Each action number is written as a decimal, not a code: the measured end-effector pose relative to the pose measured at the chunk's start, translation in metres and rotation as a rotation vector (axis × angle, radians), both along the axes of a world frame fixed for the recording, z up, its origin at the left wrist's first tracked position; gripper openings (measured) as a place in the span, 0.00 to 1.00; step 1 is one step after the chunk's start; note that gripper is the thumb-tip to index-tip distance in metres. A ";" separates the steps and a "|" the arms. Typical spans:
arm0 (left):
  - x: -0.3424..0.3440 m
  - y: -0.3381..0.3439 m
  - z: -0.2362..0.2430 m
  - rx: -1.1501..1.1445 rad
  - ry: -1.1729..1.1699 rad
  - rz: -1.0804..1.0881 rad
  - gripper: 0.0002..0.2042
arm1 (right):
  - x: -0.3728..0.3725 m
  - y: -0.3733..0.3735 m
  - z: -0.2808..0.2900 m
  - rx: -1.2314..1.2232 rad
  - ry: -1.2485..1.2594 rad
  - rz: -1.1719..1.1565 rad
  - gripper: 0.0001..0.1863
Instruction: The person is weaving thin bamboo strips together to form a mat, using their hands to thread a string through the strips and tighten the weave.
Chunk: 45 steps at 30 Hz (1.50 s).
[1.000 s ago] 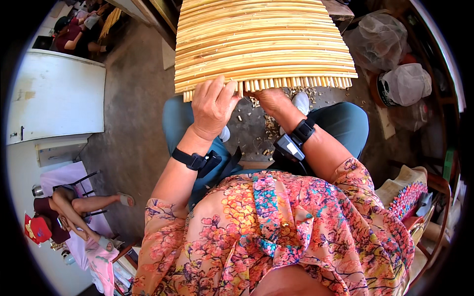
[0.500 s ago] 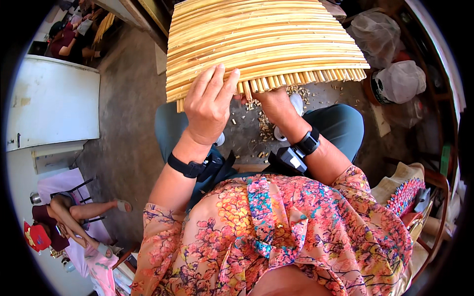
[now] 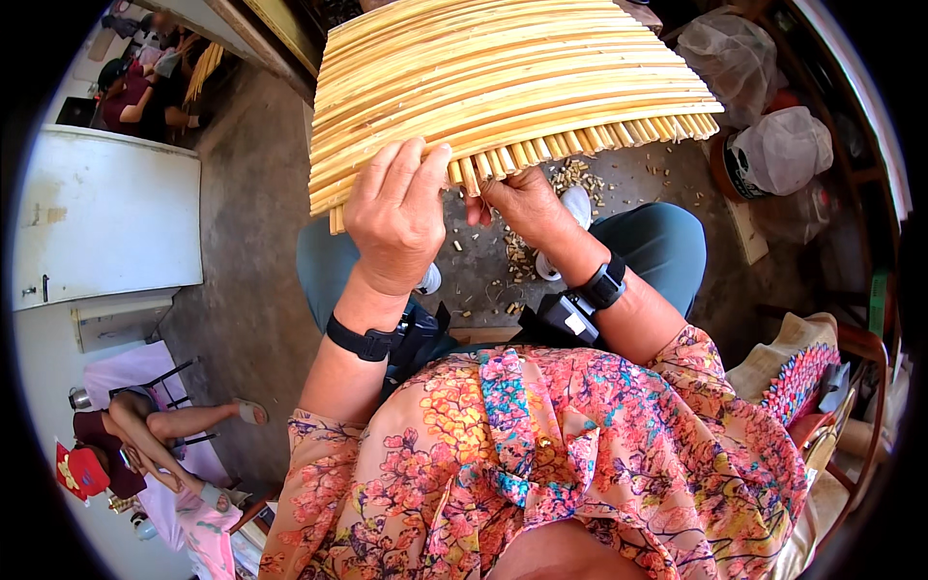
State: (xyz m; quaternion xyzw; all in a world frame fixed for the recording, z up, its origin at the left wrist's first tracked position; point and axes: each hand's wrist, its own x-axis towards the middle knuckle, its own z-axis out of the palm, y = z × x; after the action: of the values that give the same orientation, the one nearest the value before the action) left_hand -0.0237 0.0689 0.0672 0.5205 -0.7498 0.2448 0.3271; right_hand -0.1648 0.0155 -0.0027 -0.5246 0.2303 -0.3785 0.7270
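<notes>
A mat of straight yellow reed sticks [image 3: 503,87], laid side by side, slants above my knees. Its near edge shows a row of cut stick ends. My left hand [image 3: 398,217] grips that edge at the left, fingers flat on top and the thumb hidden. Just right of it, my right hand [image 3: 530,205] is at the stick ends, partly beneath the edge, with thumb and fingers pinched together. What it pinches is too small to make out; a thin strand seems to be near the fingertips. One stick end juts out between the hands.
Short cut stick pieces [image 3: 522,261] lie scattered on the concrete floor between my feet. A white cabinet [image 3: 106,213] stands left. A seated person [image 3: 145,435] is at lower left, others work at far left. Plastic-covered buckets [image 3: 783,155] and a wooden chair [image 3: 860,387] are at right.
The mat's near left corner and my left hand have shifted slightly left and down. My right hand has come a little out from under the edge, showing more of its fingers.
</notes>
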 end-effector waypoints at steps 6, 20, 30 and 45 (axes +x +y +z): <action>-0.004 0.002 0.003 0.029 0.014 0.003 0.19 | 0.003 0.004 -0.001 0.100 -0.022 -0.024 0.06; -0.005 -0.003 0.002 -0.050 -0.030 -0.012 0.16 | 0.004 0.010 0.000 0.108 0.011 -0.051 0.09; -0.008 -0.003 0.002 -0.056 -0.045 -0.034 0.17 | 0.006 0.013 -0.009 0.207 -0.162 -0.131 0.06; -0.009 -0.004 0.001 -0.061 -0.012 -0.044 0.17 | 0.005 0.015 -0.001 0.229 -0.148 -0.185 0.07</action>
State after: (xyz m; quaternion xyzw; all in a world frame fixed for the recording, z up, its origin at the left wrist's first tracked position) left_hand -0.0329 0.0654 0.0684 0.4923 -0.7549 0.2636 0.3438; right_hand -0.1594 0.0303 -0.0041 -0.3856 0.2652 -0.4526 0.7591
